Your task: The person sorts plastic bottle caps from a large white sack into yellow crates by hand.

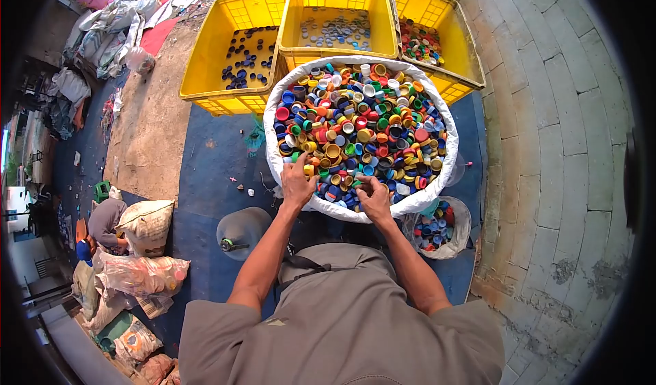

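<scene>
A large round white sack [445, 180] is filled with loose plastic bottle caps [369, 122] of many colours. My left hand [297, 185] is over its near left rim, with thumb and fingers closed about a yellow bottle cap [309, 170]. To the right, my right hand [374, 199] reaches over the near rim, its fingertips pinched together at a green bottle cap [357, 184]. Other caps lie right under both hands, and the fingers partly hide what they grip.
Beyond the sack stand a yellow crate [198, 77] with dark blue caps, a middle one [294, 29] with pale caps and a right one [471, 63] with mixed caps. A smaller bag [458, 238] and a clear jug [244, 231] flank me. Another person [106, 224] crouches left among stuffed sacks.
</scene>
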`<state>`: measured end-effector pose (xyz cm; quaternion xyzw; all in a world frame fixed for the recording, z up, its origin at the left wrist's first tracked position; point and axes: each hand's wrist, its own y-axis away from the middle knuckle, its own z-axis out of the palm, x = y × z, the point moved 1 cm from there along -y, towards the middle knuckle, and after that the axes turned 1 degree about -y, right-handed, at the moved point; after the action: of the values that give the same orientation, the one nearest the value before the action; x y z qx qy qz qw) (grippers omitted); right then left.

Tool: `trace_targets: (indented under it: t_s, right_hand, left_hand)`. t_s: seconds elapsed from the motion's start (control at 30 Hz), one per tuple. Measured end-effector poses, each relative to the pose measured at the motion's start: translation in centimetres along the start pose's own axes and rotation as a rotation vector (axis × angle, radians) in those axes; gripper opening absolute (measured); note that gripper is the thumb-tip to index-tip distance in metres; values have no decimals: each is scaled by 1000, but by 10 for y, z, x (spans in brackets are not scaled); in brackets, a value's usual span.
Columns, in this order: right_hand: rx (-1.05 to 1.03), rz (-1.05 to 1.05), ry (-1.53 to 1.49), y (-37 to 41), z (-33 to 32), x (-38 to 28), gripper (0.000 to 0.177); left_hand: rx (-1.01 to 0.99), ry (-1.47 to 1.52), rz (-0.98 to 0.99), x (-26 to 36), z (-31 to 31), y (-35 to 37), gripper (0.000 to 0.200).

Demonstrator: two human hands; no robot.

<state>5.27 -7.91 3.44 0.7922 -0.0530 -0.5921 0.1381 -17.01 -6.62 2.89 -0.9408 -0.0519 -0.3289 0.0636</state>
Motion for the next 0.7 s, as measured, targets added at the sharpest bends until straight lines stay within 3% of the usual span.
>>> trace_targets:
  t_s: [0.17,0.47,0.7]
  right_hand:
    - [72,59,-49,13,-27,36,30]
    - [47,80,5,22,-28,40,31]
    - [29,44,-20,7,-6,32,29]
  left_hand:
    - [-144,-142,-13,-4,9,-8,81]
    - [-92,-182,2,-19,11,0,84]
    - [-14,-232,123,-15,11,10,76]
